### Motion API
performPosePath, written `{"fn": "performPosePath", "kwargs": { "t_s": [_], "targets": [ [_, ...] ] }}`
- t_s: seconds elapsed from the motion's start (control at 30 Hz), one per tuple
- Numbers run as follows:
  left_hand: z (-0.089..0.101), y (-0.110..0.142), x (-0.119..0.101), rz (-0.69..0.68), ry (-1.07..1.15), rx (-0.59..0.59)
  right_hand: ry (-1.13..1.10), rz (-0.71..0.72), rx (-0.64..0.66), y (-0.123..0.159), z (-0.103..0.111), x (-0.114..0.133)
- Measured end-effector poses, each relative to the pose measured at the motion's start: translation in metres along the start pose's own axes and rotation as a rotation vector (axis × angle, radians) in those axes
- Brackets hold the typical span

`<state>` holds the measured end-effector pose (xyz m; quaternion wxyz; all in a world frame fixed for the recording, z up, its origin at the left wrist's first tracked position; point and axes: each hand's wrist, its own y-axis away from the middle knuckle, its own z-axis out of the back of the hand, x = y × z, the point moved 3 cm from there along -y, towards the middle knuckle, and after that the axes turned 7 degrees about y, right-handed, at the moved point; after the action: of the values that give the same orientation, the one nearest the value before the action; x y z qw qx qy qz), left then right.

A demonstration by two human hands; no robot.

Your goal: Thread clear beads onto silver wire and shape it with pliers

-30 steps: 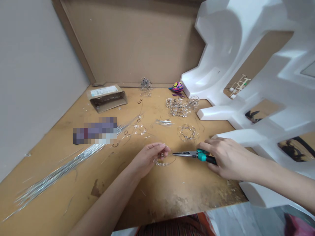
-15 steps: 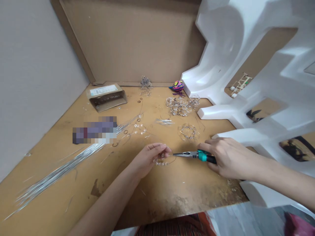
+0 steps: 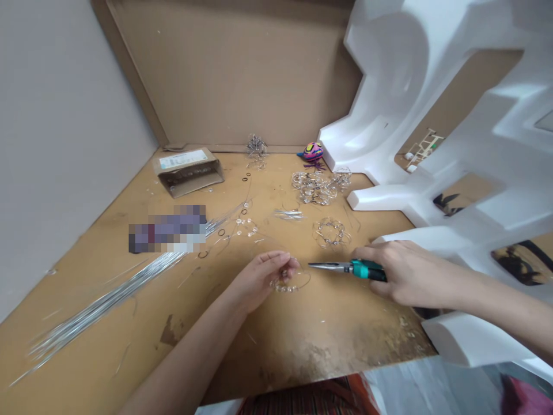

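Between its thumb and fingers, my left hand (image 3: 271, 275) pinches a loop of thin wire strung with clear beads (image 3: 287, 287). The wire curves out to the right of the fingertips. My right hand (image 3: 391, 270) is wrapped round the green-and-black handles of long-nose pliers (image 3: 332, 267). Their jaws point left at the wire loop, a small gap away, and look closed. Behind the pliers lies a finished-looking ring of wire and beads (image 3: 332, 231). Some loose clear beads (image 3: 246, 226) and short wire pieces (image 3: 290, 214) rest beyond my left hand.
A long bundle of straight wires (image 3: 125, 294) lies at the left, near a blurred-out object (image 3: 168, 227). Farther back are an open cardboard box (image 3: 190, 173), heaped beaded wire rings (image 3: 313, 187), a tangle of wire (image 3: 256, 147) and a colourful ball (image 3: 313, 151). White moulded foam (image 3: 389, 199) borders the right.
My right hand has drawn the pliers slightly right and up, so their tip is now off the wire loop. My left hand stays nearly still, and the loop looks wider.
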<state>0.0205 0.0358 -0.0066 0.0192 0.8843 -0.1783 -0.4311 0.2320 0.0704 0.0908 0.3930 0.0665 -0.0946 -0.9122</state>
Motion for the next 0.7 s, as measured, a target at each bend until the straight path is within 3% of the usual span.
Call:
{"fn": "performPosePath", "kwargs": {
  "t_s": [0.13, 0.7],
  "targets": [
    [-0.0007, -0.0003, 0.0009, 0.003, 0.033, 0.013, 0.011, 0.018, 0.02, 0.0008, -0.0017, 0.0013],
    [0.0013, -0.0026, 0.0059, -0.014, 0.021, -0.024, 0.063, -0.001, -0.099, 0.0029, -0.0032, 0.0018]
  ]
}}
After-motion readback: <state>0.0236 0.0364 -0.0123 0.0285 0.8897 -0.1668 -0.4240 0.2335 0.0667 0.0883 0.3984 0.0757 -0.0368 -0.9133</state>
